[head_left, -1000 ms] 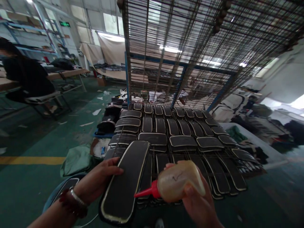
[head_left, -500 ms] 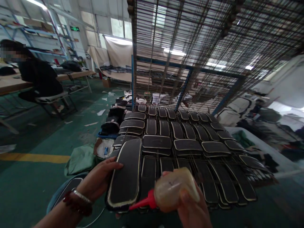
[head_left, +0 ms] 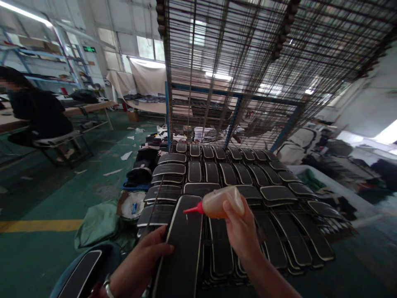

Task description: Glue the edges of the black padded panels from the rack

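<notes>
My left hand [head_left: 154,247] grips the left edge of a long dark panel [head_left: 182,248] with rounded corners and a pale line along its border, thumb on top. In my right hand [head_left: 240,223] is a translucent squeeze bottle [head_left: 221,202] with amber liquid inside. The bottle lies nearly level, and its red nozzle [head_left: 192,208] points left over the upper part of the panel. Whether the tip touches the surface I cannot tell. Behind and to the right, many similar dark panels [head_left: 243,173] with pale borders lie in overlapping rows.
A wire rack [head_left: 229,49] on a blue frame rises behind the panels. At lower left, another panel [head_left: 81,273] lies on a round dark support near a green cloth bag [head_left: 97,221]. A person [head_left: 37,103] sits at a table on the left. Paper scraps litter the green floor.
The bottle has moved up and away from the held panel's near end to its upper part. The held panel sits lower and farther right in view, with my left hand still gripping it.
</notes>
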### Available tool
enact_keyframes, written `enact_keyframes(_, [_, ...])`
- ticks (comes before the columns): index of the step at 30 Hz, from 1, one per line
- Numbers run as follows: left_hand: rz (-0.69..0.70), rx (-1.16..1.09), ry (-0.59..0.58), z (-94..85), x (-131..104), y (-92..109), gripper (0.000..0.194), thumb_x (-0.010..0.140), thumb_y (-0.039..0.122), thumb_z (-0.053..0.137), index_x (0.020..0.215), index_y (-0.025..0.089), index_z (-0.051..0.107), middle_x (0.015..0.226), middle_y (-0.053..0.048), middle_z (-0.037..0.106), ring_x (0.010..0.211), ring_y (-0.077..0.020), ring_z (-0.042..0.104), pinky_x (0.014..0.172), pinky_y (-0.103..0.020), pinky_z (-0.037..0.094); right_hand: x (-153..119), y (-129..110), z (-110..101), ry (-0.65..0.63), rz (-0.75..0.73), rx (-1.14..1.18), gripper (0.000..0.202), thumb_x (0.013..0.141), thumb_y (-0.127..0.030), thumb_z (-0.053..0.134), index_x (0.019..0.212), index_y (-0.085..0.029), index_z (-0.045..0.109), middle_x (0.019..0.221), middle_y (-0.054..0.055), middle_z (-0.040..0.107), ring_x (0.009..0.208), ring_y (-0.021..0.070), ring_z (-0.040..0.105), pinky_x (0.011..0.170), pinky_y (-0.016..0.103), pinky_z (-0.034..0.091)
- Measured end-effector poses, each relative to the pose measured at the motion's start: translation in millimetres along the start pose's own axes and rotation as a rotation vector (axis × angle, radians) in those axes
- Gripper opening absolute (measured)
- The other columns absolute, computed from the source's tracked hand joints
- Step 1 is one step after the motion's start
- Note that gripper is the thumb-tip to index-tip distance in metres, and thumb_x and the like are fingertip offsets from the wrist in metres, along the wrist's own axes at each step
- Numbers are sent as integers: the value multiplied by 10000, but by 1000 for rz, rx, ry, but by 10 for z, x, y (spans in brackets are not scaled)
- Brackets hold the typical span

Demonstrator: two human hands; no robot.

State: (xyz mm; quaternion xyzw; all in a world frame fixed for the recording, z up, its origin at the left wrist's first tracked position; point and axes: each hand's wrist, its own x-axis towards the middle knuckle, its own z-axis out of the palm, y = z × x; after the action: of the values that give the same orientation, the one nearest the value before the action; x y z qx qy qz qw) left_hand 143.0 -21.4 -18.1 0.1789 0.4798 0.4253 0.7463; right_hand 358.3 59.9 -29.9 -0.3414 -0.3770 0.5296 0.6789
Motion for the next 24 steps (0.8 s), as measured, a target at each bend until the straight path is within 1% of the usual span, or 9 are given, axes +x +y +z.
enact_keyframes(4, [12, -6, 26, -24, -11, 29, 399, 689, 109, 756, 1085, 157, 743, 952, -117, 842, 875, -327, 798, 738, -401, 625, -184, 51, -73, -115, 90, 10, 416, 779, -421, 926, 1073, -205, 726, 999, 72, 774, 923, 282, 714, 897, 421, 575])
enact_keyframes(8, [48, -14, 33, -89, -19, 47, 349, 698, 106, 760, 1044, 154, 744, 933, -112, 841, 811, -307, 799, 771, -405, 626, -257, -3, -205, -218, 189, 10, 426, 780, -424, 929, 1092, -206, 738, 991, 88, 781, 908, 293, 730, 862, 430, 594])
enact_keyframes(10, [53, -9, 22, -132, -11, 27, 357, 696, 103, 770, 1048, 154, 743, 940, -110, 841, 814, -305, 799, 770, -401, 628, -211, -66, -236, -220, 137, 16, 419, 808, -418, 911, 1137, -229, 732, 1036, 95, 788, 951, 301, 739, 872, 437, 598])
enact_keyframes(14, [49, -11, 20, -220, 21, -51, 419, 709, 110, 787, 1121, 162, 734, 977, -106, 839, 869, -305, 799, 761, -386, 632, -120, -145, -238, -213, -77, 1, 420, 844, -361, 888, 1206, -258, 704, 1190, 115, 767, 1083, 315, 724, 960, 466, 578])
enact_keyframes(16, [44, -30, 21, -249, 35, -85, 450, 712, 116, 795, 1153, 168, 725, 983, -104, 838, 866, -308, 801, 773, -394, 634, -159, -109, -251, -228, -72, -4, 436, 845, -364, 891, 1223, -258, 701, 1226, 128, 756, 1116, 325, 714, 971, 473, 576])
enact_keyframes(18, [42, -56, 12, -266, 45, -106, 451, 710, 114, 801, 1150, 166, 721, 969, -105, 837, 857, -312, 803, 789, -408, 635, -251, -17, -284, -241, 32, 36, 454, 836, -383, 899, 1230, -258, 712, 1209, 131, 763, 1107, 335, 719, 967, 491, 581])
enact_keyframes(20, [52, -89, 32, -293, 62, -123, 441, 695, 99, 806, 1123, 158, 716, 937, -103, 835, 858, -317, 803, 783, -407, 636, -347, 96, -330, -241, 227, 111, 418, 833, -422, 900, 1178, -239, 750, 1118, 119, 790, 1030, 320, 747, 929, 475, 606])
enact_keyframes(22, [73, -116, 103, -368, 101, -149, 445, 678, 74, 807, 1104, 151, 702, 892, -93, 830, 862, -320, 803, 750, -392, 638, -392, 185, -387, -198, 458, 236, 372, 834, -468, 897, 1079, -211, 786, 1020, 105, 807, 933, 283, 771, 821, 402, 643])
enact_keyframes(24, [109, -141, 234, -517, 177, -183, 423, 694, 51, 783, 1091, 151, 680, 830, -71, 820, 832, -305, 802, 715, -369, 637, -368, 216, -465, -86, 610, 394, 335, 828, -445, 911, 1012, -190, 795, 995, 102, 812, 874, 244, 779, 642, 280, 630])
